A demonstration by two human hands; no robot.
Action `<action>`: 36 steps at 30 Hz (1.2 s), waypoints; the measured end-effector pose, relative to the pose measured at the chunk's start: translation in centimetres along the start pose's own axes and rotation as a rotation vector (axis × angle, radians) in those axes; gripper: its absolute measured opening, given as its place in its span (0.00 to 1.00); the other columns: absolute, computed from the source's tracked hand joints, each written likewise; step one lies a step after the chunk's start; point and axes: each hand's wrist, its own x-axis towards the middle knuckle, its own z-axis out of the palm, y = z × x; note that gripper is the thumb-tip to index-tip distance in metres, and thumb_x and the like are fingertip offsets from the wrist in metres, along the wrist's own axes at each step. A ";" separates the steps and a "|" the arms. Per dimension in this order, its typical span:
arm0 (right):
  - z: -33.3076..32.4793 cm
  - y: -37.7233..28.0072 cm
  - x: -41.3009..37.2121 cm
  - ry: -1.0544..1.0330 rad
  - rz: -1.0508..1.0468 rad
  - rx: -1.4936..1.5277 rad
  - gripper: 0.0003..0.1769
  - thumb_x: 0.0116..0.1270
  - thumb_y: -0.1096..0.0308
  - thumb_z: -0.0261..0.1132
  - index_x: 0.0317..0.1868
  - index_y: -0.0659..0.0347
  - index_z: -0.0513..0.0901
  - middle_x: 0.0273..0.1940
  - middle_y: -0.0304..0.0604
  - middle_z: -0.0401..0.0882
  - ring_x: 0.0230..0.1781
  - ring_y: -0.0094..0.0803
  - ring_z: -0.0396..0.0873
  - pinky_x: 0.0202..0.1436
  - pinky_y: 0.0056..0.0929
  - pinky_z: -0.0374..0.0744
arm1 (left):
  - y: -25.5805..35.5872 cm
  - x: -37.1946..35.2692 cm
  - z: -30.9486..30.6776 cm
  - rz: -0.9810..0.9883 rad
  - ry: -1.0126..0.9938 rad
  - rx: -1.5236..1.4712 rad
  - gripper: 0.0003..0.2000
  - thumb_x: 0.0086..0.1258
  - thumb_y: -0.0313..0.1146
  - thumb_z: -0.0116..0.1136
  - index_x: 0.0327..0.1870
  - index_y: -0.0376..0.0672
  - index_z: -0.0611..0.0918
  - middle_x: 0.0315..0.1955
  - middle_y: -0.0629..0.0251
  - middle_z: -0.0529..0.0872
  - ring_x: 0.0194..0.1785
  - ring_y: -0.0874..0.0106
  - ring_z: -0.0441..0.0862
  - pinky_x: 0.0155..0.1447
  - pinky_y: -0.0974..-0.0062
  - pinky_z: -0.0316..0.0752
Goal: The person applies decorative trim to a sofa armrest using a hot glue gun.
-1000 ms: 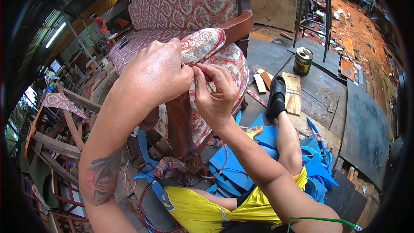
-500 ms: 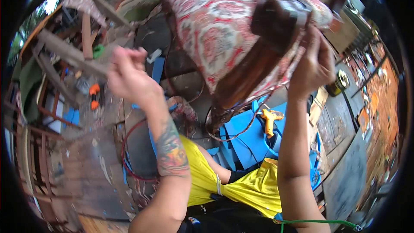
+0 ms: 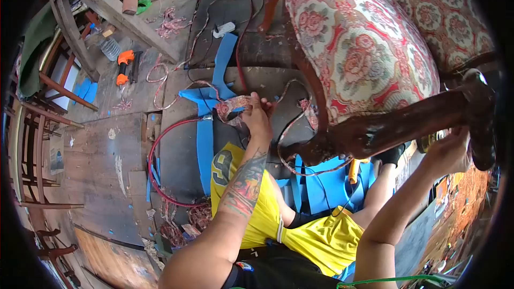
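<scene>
An upholstered chair with red-and-cream floral fabric lies tipped over in front of me at the right. My right hand grips the end of its dark wooden frame, fingers partly hidden behind the wood. My left hand is down near the floor, its fingers closed on a patterned fabric strip. A thin piped cord loops around the chair's lower corner. Beneath that corner are blue sheet pieces and a yellow glue gun, partly covered by the frame.
A red hose curves across the boards at my left. Farther off lie an orange-and-black tool, a plastic bottle and a white power strip. Wooden chair frames stand along the left edge; timber beams lean at the upper left.
My left hand has come down and right to the fabric strip. My right hand has moved right and down with the wooden frame, which now lies more level. The view has shifted too.
</scene>
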 end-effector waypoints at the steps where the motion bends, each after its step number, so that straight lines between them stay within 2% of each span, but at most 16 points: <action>1: -0.2 -0.3 0.0 -0.039 0.062 0.008 0.12 0.72 0.70 0.59 0.45 0.66 0.88 0.35 0.52 0.90 0.31 0.46 0.89 0.35 0.38 0.83 | -0.2 0.1 -0.3 0.008 0.002 -0.029 0.12 0.81 0.42 0.60 0.38 0.46 0.78 0.31 0.70 0.85 0.32 0.76 0.83 0.44 0.67 0.88; 2: -0.3 -0.3 -0.2 -0.064 0.107 0.013 0.12 0.70 0.72 0.59 0.44 0.67 0.88 0.35 0.53 0.89 0.31 0.45 0.89 0.35 0.37 0.83 | -0.5 0.4 -0.7 0.003 -0.001 -0.036 0.11 0.81 0.42 0.60 0.39 0.46 0.78 0.31 0.69 0.85 0.32 0.75 0.83 0.44 0.68 0.88; 6: -0.9 0.6 0.6 -0.085 0.072 -0.121 0.08 0.67 0.77 0.62 0.41 0.62 0.87 0.32 0.46 0.87 0.26 0.35 0.84 0.27 0.34 0.79 | -1.3 0.5 -0.2 -0.020 0.036 0.002 0.10 0.82 0.41 0.59 0.41 0.45 0.78 0.32 0.69 0.85 0.33 0.74 0.83 0.44 0.67 0.87; 9: 0.1 2.4 -1.2 -0.181 0.290 -0.106 0.14 0.71 0.74 0.59 0.52 0.57 0.88 0.39 0.45 0.89 0.31 0.42 0.87 0.33 0.36 0.84 | -1.1 0.2 0.2 -0.003 -0.021 0.027 0.10 0.82 0.41 0.59 0.41 0.46 0.78 0.34 0.69 0.85 0.35 0.73 0.83 0.48 0.67 0.86; 13: 1.0 6.6 -1.6 -0.156 0.121 -0.237 0.14 0.71 0.74 0.62 0.53 0.57 0.88 0.42 0.44 0.90 0.31 0.41 0.87 0.32 0.38 0.84 | -1.3 0.1 0.3 -0.002 -0.074 0.065 0.11 0.84 0.41 0.56 0.39 0.46 0.78 0.32 0.68 0.83 0.35 0.72 0.83 0.47 0.66 0.86; 17: 1.1 6.8 -1.6 -0.124 0.027 -0.321 0.14 0.70 0.74 0.63 0.54 0.57 0.87 0.43 0.44 0.90 0.32 0.41 0.88 0.33 0.39 0.84 | -0.7 -0.2 0.1 -0.096 -0.145 -0.026 0.12 0.83 0.43 0.57 0.38 0.47 0.77 0.30 0.69 0.82 0.34 0.73 0.82 0.45 0.66 0.86; 19: 1.2 6.5 -1.9 -0.115 0.024 -0.307 0.14 0.70 0.74 0.63 0.55 0.58 0.87 0.44 0.44 0.90 0.34 0.41 0.87 0.35 0.38 0.83 | -0.2 -0.4 0.3 -0.146 -0.179 -0.072 0.13 0.82 0.44 0.58 0.38 0.47 0.76 0.29 0.69 0.82 0.34 0.73 0.82 0.45 0.67 0.86; 22: 1.4 6.4 -2.0 -0.111 0.031 -0.285 0.15 0.70 0.74 0.64 0.55 0.59 0.87 0.45 0.45 0.90 0.36 0.40 0.87 0.37 0.38 0.83 | -0.8 -0.3 0.3 -0.143 -0.066 0.056 0.11 0.81 0.43 0.61 0.38 0.48 0.78 0.30 0.71 0.82 0.35 0.75 0.83 0.46 0.69 0.86; 24: 1.6 6.6 -2.2 -0.109 0.037 -0.270 0.15 0.71 0.74 0.64 0.56 0.59 0.86 0.46 0.45 0.89 0.37 0.40 0.87 0.39 0.37 0.82 | -1.7 0.4 -0.6 -0.074 -0.202 0.100 0.09 0.79 0.40 0.64 0.38 0.48 0.81 0.32 0.73 0.84 0.36 0.76 0.84 0.48 0.70 0.86; 28: 2.1 6.8 -2.5 -0.109 0.042 -0.235 0.15 0.71 0.74 0.64 0.57 0.60 0.86 0.47 0.45 0.89 0.40 0.40 0.86 0.43 0.36 0.82 | -1.3 -0.3 -0.1 -0.081 -0.131 0.046 0.05 0.79 0.35 0.64 0.40 0.47 0.83 0.36 0.73 0.86 0.40 0.76 0.86 0.51 0.71 0.86; 36: 2.6 6.6 -2.9 -0.109 0.051 -0.149 0.17 0.71 0.75 0.65 0.59 0.63 0.84 0.50 0.46 0.88 0.46 0.39 0.85 0.50 0.35 0.80 | -1.5 -0.3 -0.3 -0.060 -0.137 0.067 0.07 0.79 0.37 0.63 0.43 0.45 0.82 0.37 0.70 0.86 0.40 0.74 0.86 0.50 0.70 0.86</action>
